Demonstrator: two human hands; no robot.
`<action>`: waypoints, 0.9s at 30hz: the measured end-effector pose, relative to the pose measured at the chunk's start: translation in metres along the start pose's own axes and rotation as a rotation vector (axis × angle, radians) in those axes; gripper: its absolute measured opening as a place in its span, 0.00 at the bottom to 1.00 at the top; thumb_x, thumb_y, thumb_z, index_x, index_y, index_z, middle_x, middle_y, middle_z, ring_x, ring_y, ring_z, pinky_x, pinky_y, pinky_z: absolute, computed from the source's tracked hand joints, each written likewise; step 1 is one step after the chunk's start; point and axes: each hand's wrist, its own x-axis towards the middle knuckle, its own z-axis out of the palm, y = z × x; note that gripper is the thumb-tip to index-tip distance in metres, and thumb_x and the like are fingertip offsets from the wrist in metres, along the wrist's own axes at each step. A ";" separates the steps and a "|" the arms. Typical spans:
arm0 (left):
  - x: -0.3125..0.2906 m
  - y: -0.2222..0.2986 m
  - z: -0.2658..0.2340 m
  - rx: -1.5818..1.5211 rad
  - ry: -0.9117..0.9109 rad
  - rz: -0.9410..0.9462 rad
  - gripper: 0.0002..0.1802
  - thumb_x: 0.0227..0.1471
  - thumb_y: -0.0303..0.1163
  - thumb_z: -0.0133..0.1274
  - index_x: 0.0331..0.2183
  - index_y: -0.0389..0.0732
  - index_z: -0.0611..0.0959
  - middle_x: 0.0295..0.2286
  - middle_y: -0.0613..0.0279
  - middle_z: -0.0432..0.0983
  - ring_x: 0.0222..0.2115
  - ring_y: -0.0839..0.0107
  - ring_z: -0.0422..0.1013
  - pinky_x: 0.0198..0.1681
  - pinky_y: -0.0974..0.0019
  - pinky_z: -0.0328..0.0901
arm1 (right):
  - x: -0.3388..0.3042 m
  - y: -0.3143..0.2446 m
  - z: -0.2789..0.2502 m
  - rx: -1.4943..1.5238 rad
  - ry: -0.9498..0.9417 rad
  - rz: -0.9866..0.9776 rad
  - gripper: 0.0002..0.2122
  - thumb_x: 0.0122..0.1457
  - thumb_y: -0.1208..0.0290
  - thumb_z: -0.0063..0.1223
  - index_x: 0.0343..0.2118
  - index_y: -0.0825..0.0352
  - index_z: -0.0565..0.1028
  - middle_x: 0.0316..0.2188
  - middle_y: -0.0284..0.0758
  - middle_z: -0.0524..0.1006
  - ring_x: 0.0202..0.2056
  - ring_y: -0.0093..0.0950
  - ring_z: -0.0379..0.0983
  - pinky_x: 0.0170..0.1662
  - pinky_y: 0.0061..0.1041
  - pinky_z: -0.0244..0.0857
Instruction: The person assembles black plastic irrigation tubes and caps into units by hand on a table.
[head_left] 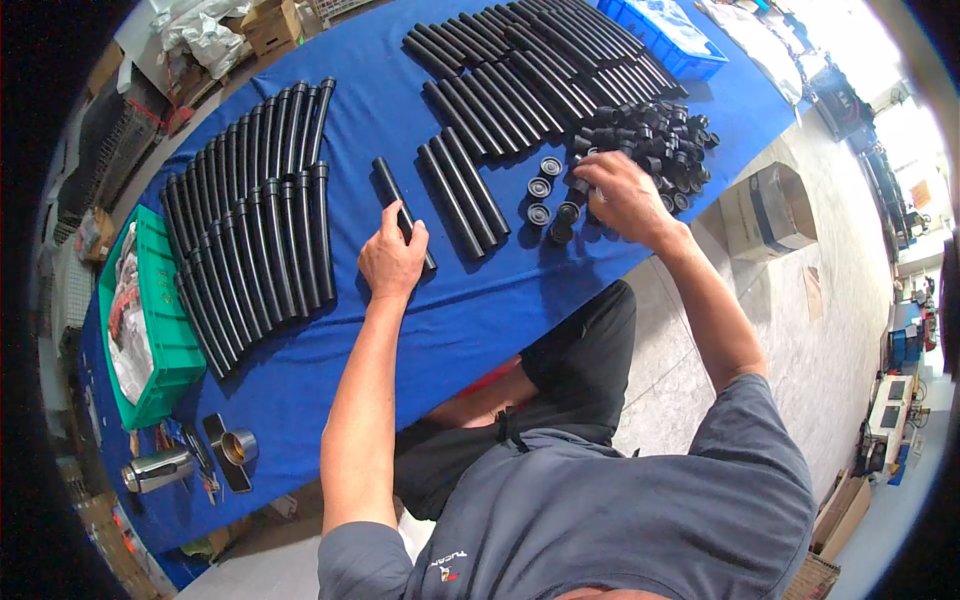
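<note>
My left hand (392, 255) is closed round a black tube (386, 180), which lies slantwise on the blue cloth. Farther right, my right hand (632, 200) is at the near left edge of a heap of black caps (665, 140). Its fingers are curled together among the caps; whatever is between the fingertips is too small to make out. Several round caps (539, 187) lie separately just left of that hand. Between my hands rest three bare black tubes (464, 195). On the left, two rows of tubes with wider collars at their far ends (265, 240) lie side by side.
Many plain tubes (500, 90) cover the far side of the blue-clothed table (350, 100). A blue crate (690, 55) stands at the far right, a green crate (175, 350) at the left. Tape (238, 446), a phone (215, 428) and a metal flask (158, 470) lie near left. A carton (765, 215) stands on the floor.
</note>
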 end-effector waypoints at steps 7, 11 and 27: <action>0.000 0.000 0.003 0.016 0.019 0.017 0.23 0.50 0.44 0.56 0.47 0.45 0.78 0.18 0.61 0.75 0.21 0.58 0.75 0.28 0.54 0.68 | 0.000 0.014 0.039 -0.383 0.039 0.183 0.13 0.49 0.64 0.61 0.34 0.67 0.79 0.55 0.46 0.68 0.60 0.42 0.59 0.61 0.41 0.55; 0.000 -0.001 0.002 0.012 0.029 0.025 0.23 0.49 0.44 0.56 0.46 0.45 0.78 0.18 0.61 0.75 0.21 0.58 0.75 0.27 0.54 0.68 | 0.004 0.007 0.041 -0.286 0.075 0.219 0.13 0.47 0.67 0.63 0.35 0.66 0.78 0.52 0.43 0.69 0.58 0.41 0.61 0.59 0.39 0.57; 0.000 -0.001 0.002 0.034 0.012 0.030 0.24 0.50 0.45 0.56 0.48 0.45 0.77 0.18 0.61 0.75 0.21 0.58 0.75 0.27 0.54 0.68 | 0.000 0.023 0.037 -0.144 0.095 -0.057 0.04 0.49 0.69 0.59 0.27 0.60 0.77 0.32 0.32 0.72 0.43 0.34 0.68 0.47 0.34 0.62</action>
